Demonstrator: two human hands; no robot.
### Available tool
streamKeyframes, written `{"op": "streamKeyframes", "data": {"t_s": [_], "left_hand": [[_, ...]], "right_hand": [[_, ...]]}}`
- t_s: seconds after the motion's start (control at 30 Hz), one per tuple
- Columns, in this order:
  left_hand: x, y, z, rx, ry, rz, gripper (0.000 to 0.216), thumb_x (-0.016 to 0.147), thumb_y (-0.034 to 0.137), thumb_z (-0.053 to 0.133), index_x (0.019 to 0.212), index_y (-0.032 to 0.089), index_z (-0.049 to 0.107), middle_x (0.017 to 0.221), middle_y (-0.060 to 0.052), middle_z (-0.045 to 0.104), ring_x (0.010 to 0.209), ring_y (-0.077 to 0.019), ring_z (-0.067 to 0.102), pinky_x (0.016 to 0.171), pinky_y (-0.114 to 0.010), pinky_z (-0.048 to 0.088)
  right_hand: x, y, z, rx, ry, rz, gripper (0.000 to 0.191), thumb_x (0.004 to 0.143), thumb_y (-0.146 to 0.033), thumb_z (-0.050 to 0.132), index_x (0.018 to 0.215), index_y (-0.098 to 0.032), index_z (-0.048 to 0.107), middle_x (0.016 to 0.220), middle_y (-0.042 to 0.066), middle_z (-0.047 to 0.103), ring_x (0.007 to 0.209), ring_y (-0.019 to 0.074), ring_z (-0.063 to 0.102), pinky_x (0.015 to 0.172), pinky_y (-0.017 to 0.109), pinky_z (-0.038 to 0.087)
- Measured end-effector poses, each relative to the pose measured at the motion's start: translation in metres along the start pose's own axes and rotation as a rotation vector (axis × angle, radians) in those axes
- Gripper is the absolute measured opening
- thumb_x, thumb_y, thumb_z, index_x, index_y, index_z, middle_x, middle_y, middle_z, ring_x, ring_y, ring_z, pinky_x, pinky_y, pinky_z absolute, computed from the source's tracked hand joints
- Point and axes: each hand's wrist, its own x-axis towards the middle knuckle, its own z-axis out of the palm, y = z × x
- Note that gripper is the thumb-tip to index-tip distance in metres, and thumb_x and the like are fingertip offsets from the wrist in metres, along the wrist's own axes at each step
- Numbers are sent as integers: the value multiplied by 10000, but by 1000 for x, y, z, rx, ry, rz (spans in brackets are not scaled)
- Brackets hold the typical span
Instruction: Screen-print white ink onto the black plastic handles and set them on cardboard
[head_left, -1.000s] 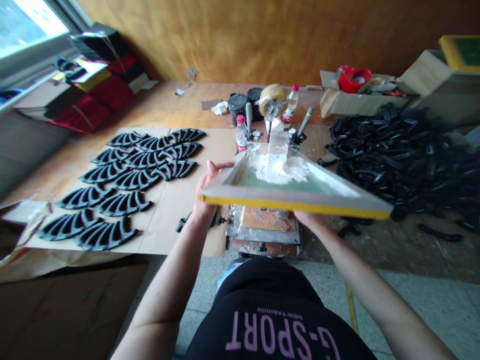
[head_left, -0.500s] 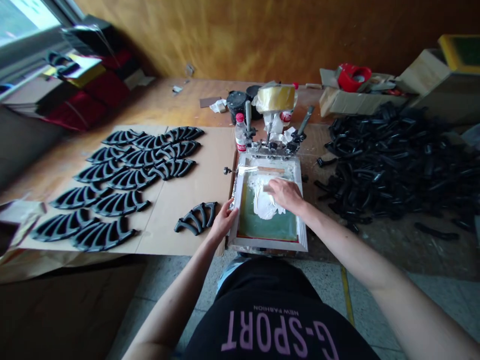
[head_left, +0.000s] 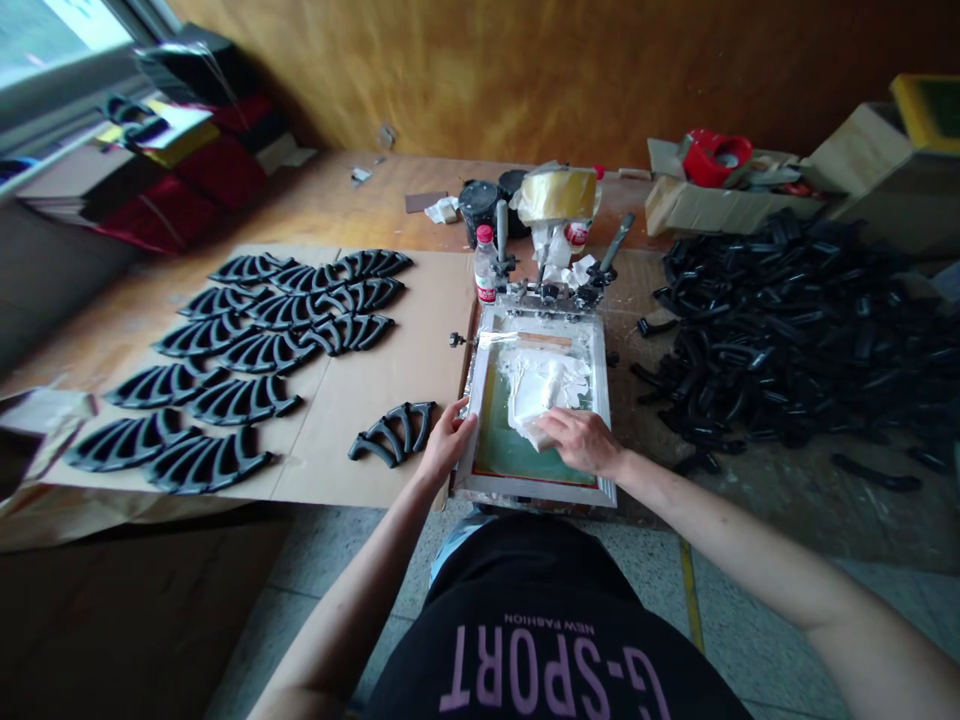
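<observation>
Since the frame half a second ago, the right hand (head_left: pixel 585 440) has moved toward the near end of the screen frame (head_left: pixel 532 487); the left hand (head_left: pixel 448 440) has kept its place.

Right hand: fingers bent and pressed together, with the fingertips at the near edge of the white paste (head_left: pixel 541 385). I cannot tell whether they pinch a tool, as white covers that spot.

Left hand: fingers close together, touching the outer left side of the screen frame. I cannot tell whether they grip it.

Screen frame: lying down, directly in front of the wearer, its far end at the clamp assembly (head_left: pixel 551 297). The paste lies inside its borders, on the green mesh.

To the left of the left hand, I note a small set of curved black parts (head_left: pixel 373 450) on the cardboard sheet (head_left: pixel 427 330). To the right of the frame, well apart from it, lies a heap of black parts (head_left: pixel 795 340).
</observation>
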Motion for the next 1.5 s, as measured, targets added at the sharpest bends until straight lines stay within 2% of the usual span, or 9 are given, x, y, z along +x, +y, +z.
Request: {"op": "streamKeyframes", "data": {"t_s": [0.27, 0.4, 0.53, 0.67, 0.77, 0.87, 1.03, 1.27, 1.5], "left_hand": [[-18, 54, -15, -59, -3, 31, 671, 837, 624, 541, 1365, 211, 527, 685, 13, 604, 548, -113, 539, 477, -202, 393], [-20, 104, -16, -257, -15, 107, 677, 885, 715, 304, 1188, 204, 629, 681, -14, 618, 524, -120, 555, 451, -216, 411], [-1, 157, -1, -437, 92, 412, 645, 906, 699, 264, 1139, 212, 617, 933, -70, 686, 822, -162, 665, 634, -247, 531], [9, 180, 17, -495, 118, 477, 630, 904, 701, 275, 1307, 261, 477, 1039, -69, 694, 993, -187, 655, 733, -294, 552], [-6, 147, 38, -532, 111, 320, 589, 892, 677, 375, 1254, 231, 506, 1114, -99, 691, 958, -186, 665, 707, -284, 545], [-35, 91, 65, -448, -213, -144, 579, 825, 652, 546, 1139, 167, 596, 1135, -171, 692, 903, -240, 686, 630, -301, 540], [-60, 29, 67, -631, -142, -350, 450, 870, 565, 539, 1054, 161, 611, 1143, -147, 687, 917, -232, 694, 671, -306, 564], [-43, -55, -77, -250, 533, -397, 416, 962, 497, 331, 994, 155, 567, 994, -134, 717, 685, -168, 697, 569, -268, 548], [-18, -93, -123, 149, 482, -507, 479, 874, 548, 395, 759, 152, 640, 555, -145, 644, 570, -298, 666, 549, -387, 532]], "right_hand": [[70, 54, -60, 64, 297, 351, 558, 856, -286, 649, 1390, -251, 488, 1163, 77, 608, 987, 230, 604, 876, 355, 487], [49, 109, -86, -5, 558, 567, 422, 914, -293, 559, 1308, -141, 565, 1082, 99, 643, 929, 185, 620, 893, 340, 499], [8, 112, -51, 17, 497, 661, 284, 922, -326, 534, 960, -88, 684, 842, 53, 692, 772, 127, 626, 724, 248, 544], [-4, 69, 14, 32, 209, 444, 223, 797, -376, 720, 829, -162, 666, 914, 67, 664, 838, 179, 641, 764, 286, 521], [3, 39, 35, 18, 37, 498, 121, 885, -293, 614, 865, -175, 603, 879, 81, 646, 836, 196, 625, 749, 285, 470], [11, 4, 30, 86, 39, 608, 96, 946, -261, 512, 912, -185, 561, 829, 81, 647, 801, 200, 611, 698, 279, 435], [13, -27, 21, 243, 72, 217, 178, 976, -283, 462, 844, -211, 558, 901, 46, 641, 866, 174, 593, 750, 271, 433], [-30, 156, 5, -133, 101, 799, 222, 918, -183, 442, 997, -171, 649, 993, 151, 631, 938, 229, 558, 835, 363, 435], [-38, 205, 16, -184, -116, 907, 346, 887, -193, 389, 1085, -187, 673, 870, 206, 660, 843, 307, 604, 694, 472, 465]]}}
